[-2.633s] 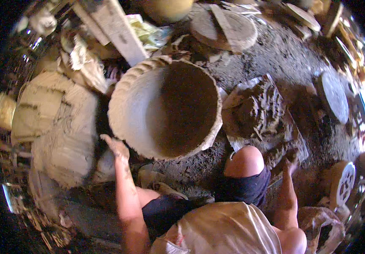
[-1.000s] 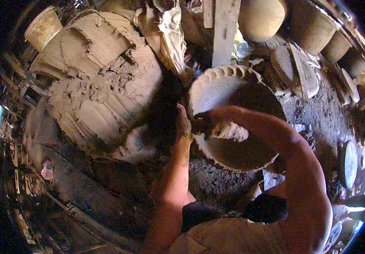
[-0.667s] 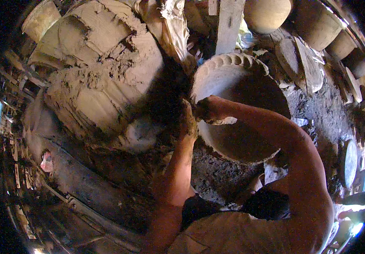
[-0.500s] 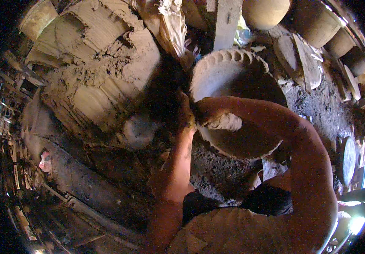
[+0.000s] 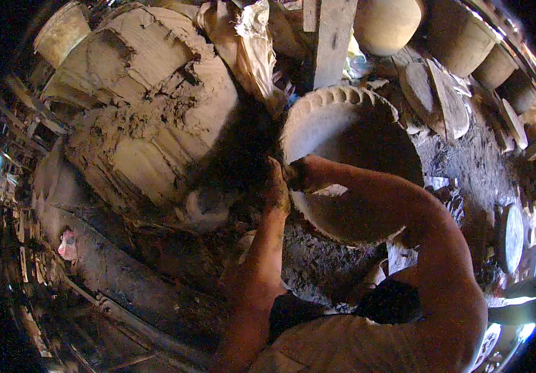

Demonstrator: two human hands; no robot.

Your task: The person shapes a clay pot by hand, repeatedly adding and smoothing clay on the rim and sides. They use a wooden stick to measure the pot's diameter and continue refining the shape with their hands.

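A large grey clay pot (image 5: 356,137) with a scalloped rim stands in front of me. My left hand (image 5: 275,180) is against the outside of its left wall, fingers stretched upward along it and smeared with clay. My right hand (image 5: 302,169) reaches across the bowl to that same left rim, curled and dark with clay; what its fingers grip is hidden. The two hands nearly meet at the wall. Just left of them rises a big mound of cut, gouged clay (image 5: 137,105), in shadow on the side nearest the pot.
A wooden plank (image 5: 328,50) and a crumpled sack (image 5: 249,43) stand behind the pot. Rounded pots (image 5: 386,22), more buckets (image 5: 463,46) and boards (image 5: 448,99) line the upper right. A pail (image 5: 60,34) sits at the upper left, a pale disc (image 5: 511,237) at the right.
Since the oldest frame the view turned, and my right hand left the clay pile at the right for the pot's left rim, beside my left hand. In the last second both hands shifted only slightly.
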